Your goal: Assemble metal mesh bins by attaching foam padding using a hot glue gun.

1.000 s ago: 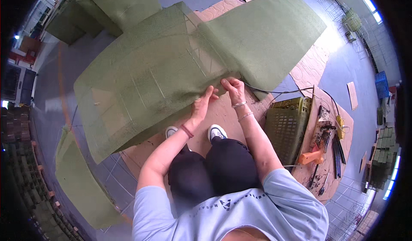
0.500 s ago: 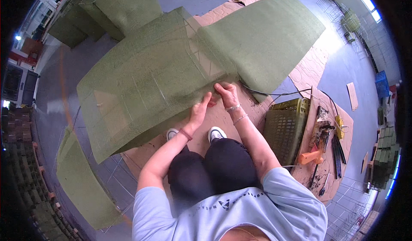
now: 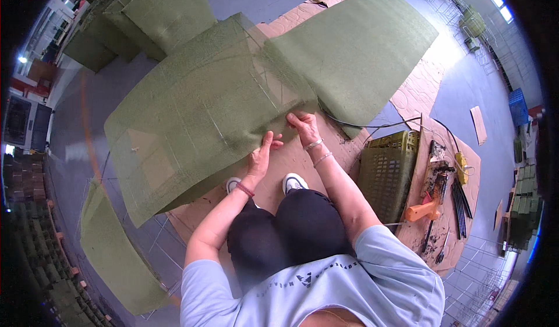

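Note:
A large, see-through green mesh sheet [image 3: 186, 94] lies draped over a thin wire frame [image 3: 266, 85] in front of me. My right hand [image 3: 307, 130] pinches the sheet's near edge at its right corner, thumb on top. Just left of it, my left hand [image 3: 259, 158] grips the same edge, thumb above and fingers partly hidden underneath. A bracelet circles each wrist. The sheet's left part bulges out over the frame and hangs down toward the floor.
Another green sheet [image 3: 355, 53] lies beyond on cardboard [image 3: 425, 91]. At right are a green plastic crate [image 3: 384, 178], an orange glue gun [image 3: 422, 210], black sticks [image 3: 460, 210] and a yellow power strip [image 3: 462, 169] with cable. A green piece [image 3: 116, 251] is at lower left.
My left hand has slid left and slightly down along the sheet's edge, widening the gap to my right hand. The right hand has shifted only a little left.

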Demonstrator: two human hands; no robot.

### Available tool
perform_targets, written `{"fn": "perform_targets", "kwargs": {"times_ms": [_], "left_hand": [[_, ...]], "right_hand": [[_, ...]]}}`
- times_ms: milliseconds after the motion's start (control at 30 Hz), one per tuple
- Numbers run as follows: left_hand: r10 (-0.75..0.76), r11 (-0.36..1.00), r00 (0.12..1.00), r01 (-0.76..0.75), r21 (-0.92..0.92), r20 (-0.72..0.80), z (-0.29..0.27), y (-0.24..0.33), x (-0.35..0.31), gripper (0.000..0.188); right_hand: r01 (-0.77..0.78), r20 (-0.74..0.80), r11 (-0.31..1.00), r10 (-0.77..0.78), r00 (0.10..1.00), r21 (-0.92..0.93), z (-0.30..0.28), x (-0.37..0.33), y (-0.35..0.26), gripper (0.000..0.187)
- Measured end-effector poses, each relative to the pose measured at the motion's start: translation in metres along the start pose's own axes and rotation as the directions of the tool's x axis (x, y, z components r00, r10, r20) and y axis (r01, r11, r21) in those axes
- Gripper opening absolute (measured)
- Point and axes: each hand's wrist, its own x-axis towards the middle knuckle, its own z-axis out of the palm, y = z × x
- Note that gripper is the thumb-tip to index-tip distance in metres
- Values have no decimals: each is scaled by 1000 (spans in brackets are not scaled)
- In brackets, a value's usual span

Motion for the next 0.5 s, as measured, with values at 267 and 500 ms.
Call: {"fn": "perform_targets", "kwargs": {"times_ms": [267,500], "left_hand": [[60,967,989,-90,-240,-132,37,13,23,35],[60,957,986,-101,-271,-156,31,1,30,32]], "right_hand": [[-5,-5,991,5,1000,-130,-11,-4,-4,21],[-95,-279,772,-109,954,-629,-30,-20,-67,26]]}}
